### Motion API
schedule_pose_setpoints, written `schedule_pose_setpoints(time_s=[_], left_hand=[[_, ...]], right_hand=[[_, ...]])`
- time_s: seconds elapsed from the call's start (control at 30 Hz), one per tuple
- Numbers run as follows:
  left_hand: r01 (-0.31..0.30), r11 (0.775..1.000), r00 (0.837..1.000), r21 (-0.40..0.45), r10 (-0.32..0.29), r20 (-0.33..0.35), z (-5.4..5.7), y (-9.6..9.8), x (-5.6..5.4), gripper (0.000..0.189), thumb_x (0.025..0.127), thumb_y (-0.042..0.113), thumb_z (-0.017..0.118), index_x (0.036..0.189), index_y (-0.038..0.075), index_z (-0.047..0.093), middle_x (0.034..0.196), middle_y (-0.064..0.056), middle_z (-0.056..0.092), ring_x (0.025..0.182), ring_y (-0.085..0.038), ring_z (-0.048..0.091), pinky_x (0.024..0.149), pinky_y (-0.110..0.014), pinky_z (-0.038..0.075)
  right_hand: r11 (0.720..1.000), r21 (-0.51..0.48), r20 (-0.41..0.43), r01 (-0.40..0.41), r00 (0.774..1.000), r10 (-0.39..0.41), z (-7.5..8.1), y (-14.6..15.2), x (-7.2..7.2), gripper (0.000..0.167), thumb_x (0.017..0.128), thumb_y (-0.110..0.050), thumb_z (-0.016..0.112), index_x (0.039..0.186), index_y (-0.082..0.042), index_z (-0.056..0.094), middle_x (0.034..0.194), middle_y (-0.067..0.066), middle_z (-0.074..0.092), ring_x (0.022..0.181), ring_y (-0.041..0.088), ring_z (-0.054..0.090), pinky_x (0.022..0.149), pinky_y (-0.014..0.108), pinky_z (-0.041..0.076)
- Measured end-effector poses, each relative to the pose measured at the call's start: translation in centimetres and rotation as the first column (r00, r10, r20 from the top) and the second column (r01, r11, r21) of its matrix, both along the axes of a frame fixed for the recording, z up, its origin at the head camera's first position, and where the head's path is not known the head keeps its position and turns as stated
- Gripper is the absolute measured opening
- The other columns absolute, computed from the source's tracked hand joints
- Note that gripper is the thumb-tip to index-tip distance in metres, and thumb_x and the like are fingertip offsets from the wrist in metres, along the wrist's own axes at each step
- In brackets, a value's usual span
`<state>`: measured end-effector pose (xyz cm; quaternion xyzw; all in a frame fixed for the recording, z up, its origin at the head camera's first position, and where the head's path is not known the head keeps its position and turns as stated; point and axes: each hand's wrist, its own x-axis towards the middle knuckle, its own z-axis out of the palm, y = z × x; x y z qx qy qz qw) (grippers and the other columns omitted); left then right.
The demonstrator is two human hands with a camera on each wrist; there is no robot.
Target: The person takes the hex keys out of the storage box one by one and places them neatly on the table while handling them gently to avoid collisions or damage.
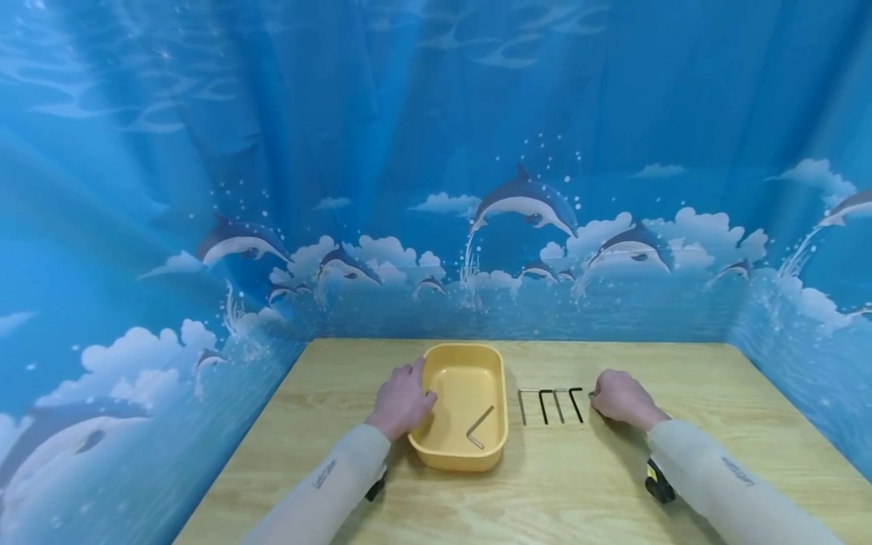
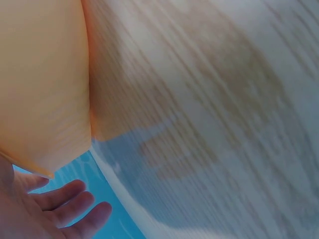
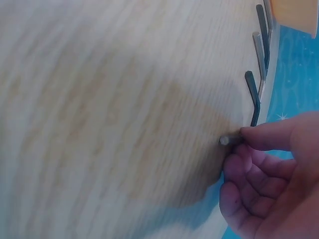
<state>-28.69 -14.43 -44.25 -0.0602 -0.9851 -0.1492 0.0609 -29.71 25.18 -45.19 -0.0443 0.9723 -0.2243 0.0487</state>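
Note:
A yellow plastic bin (image 1: 458,460) stands on the table with one silver hex key (image 1: 475,433) lying in it. My left hand (image 1: 403,401) holds the bin's left rim, thumb over the edge; in the left wrist view the other fingers (image 2: 75,204) extend loosely beyond the wall. To the bin's right lie a silver hex key (image 1: 523,409), a black one (image 1: 543,407), another silver one (image 1: 559,406) and another black one (image 1: 577,405), side by side. At the right end of this row, my right hand (image 1: 623,397) pinches a metallic hex key (image 3: 230,140), mostly hidden by the fingers.
The pale wooden table (image 1: 545,499) reaches back to a blue curtain (image 1: 436,151) printed with dolphins and clouds. The curtain also hangs along the left and right sides. Bare wood shows between the forearms and at the far right.

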Motion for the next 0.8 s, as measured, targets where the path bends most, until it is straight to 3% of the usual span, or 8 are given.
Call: schedule_pose_setpoints(time_s=[0.3, 0.57, 0.8], left_hand=[[0.011, 1.0, 1.0, 0.017, -0.01, -0.013, -0.1, -0.3, 0.0, 0.07, 0.094, 0.036, 0.062, 0.154, 0.008, 0.038, 0.141, -0.021, 0.054, 0.129, -0.037, 0.052, 0.104, -0.056, 0.048], [0.022, 1.0, 0.999, 0.01, -0.021, -0.036, -0.9, -0.4, 0.6, 0.069, 0.093, 0.035, 0.062, 0.152, 0.006, 0.04, 0.136, -0.021, 0.057, 0.126, -0.038, 0.054, 0.099, -0.056, 0.05], [0.026, 1.0, 0.998, 0.004, -0.026, -0.061, -0.6, -0.2, 0.2, 0.069, 0.092, 0.034, 0.062, 0.152, 0.006, 0.04, 0.135, -0.022, 0.057, 0.124, -0.039, 0.054, 0.098, -0.057, 0.05]], right_hand=[[1.0, -0.016, -0.009, 0.013, 1.0, -0.013, 0.1, -0.7, -0.4, 0.044, 0.09, -0.006, 0.055, 0.052, -0.02, 0.039, 0.047, -0.007, 0.027, 0.042, 0.009, 0.027, 0.045, 0.024, 0.029], [0.999, -0.032, 0.017, 0.044, 0.999, -0.044, -0.4, -1.1, -0.3, 0.039, 0.087, -0.003, 0.053, 0.053, -0.019, 0.042, 0.048, -0.005, 0.035, 0.043, 0.01, 0.035, 0.047, 0.026, 0.034], [0.997, -0.03, 0.004, 0.076, 0.997, -0.076, -0.4, -1.2, -1.0, 0.036, 0.082, 0.0, 0.053, 0.053, -0.018, 0.044, 0.048, -0.004, 0.037, 0.043, 0.012, 0.036, 0.046, 0.027, 0.034]])
